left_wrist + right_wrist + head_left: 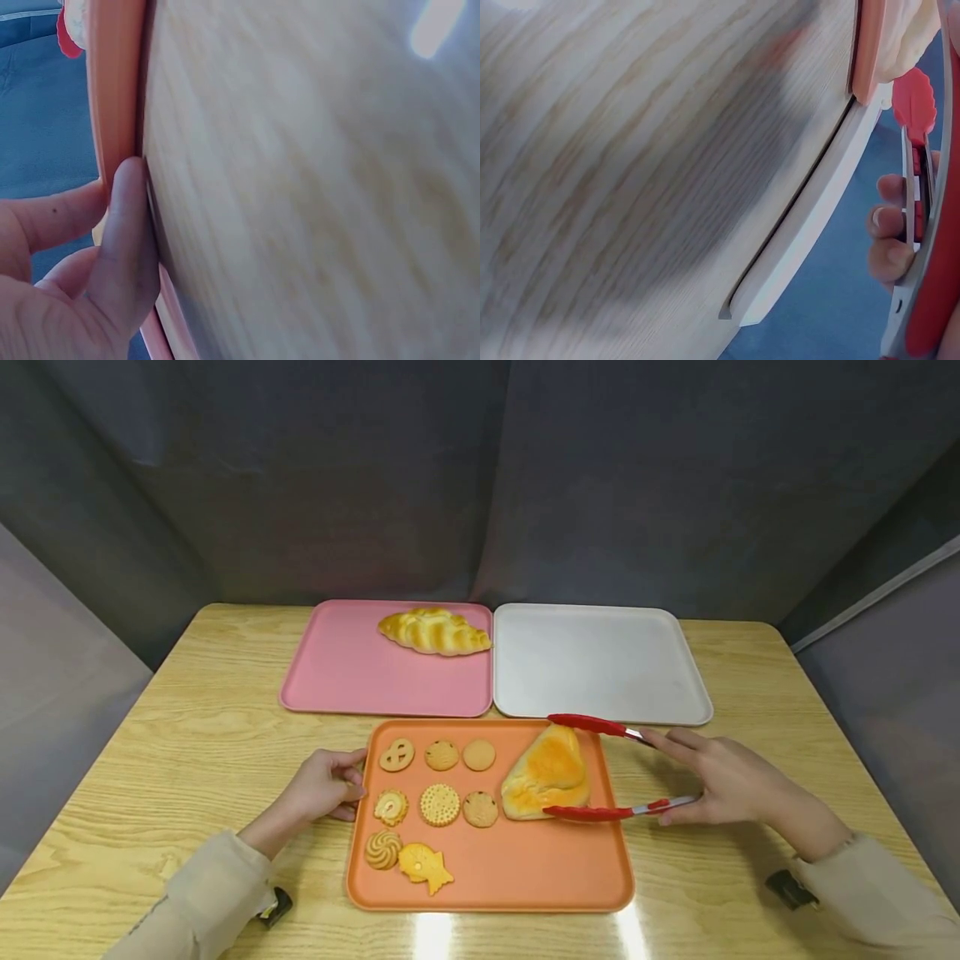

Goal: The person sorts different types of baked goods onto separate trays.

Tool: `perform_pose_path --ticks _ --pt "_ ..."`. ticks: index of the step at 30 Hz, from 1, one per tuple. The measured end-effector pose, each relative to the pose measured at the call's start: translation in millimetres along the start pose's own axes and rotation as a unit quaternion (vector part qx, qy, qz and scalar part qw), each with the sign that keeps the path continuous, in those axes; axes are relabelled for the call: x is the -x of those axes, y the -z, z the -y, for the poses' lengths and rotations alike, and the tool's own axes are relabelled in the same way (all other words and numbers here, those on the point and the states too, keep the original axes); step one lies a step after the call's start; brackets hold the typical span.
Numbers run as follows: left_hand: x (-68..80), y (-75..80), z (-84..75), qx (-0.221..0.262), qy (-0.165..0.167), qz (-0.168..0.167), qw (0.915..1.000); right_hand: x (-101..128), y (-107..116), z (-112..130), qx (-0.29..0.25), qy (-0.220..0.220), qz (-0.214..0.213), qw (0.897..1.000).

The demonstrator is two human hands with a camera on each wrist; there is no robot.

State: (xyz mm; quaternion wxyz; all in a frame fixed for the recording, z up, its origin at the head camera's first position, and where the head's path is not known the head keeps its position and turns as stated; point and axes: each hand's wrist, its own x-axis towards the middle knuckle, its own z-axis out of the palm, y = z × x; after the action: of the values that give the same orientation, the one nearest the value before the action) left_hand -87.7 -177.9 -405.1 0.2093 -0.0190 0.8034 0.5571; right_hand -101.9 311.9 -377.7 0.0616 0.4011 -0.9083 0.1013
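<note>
At tray (517,872), left hand (324,785), right (723,781) (gripping tongs (592,814))

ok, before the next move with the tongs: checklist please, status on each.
1. Left hand on the orange tray: ok, pinches its left edge.
2. Right hand on the tongs: ok, fingers on both arms.
3. Tongs placed at the triangular bread: ok, one tip at its far end, one at its near edge.
4. Grip firm enough to lift: cannot tell, pressure doesn't show.
5. Cookies out of the tongs' way: ok, all lie left of the bread.
6. Croissant well inside the pink tray: not ok, its right end reaches the rim beside the white tray.
</note>
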Motion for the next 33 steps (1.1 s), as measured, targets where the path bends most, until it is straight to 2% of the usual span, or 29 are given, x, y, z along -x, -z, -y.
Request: perform_pose_path --ticks 12,18,26,33 --pt "0.3 -1.1 -0.8 0.003 0.005 -0.003 1.0 10.5 4.6 11.7 -0.012 -0.02 -0.003 1.0" --pt "-1.1 -1.7 0.7 0.0 0.004 -0.006 1.0 14.5 10.9 9.2 -0.021 -0.037 -0.003 0.999" --pt "-0.8 -2.1 -0.5 0.0 0.003 -0.003 1.0 12.7 10.4 -0.9 -0.038 -0.03 0.023 0.999" --pt "-0.3 -1.0 -1.0 -0.003 0.005 -0.007 1.0 4.5 11.7 -0.9 -0.019 -0.015 0.033 0.999"
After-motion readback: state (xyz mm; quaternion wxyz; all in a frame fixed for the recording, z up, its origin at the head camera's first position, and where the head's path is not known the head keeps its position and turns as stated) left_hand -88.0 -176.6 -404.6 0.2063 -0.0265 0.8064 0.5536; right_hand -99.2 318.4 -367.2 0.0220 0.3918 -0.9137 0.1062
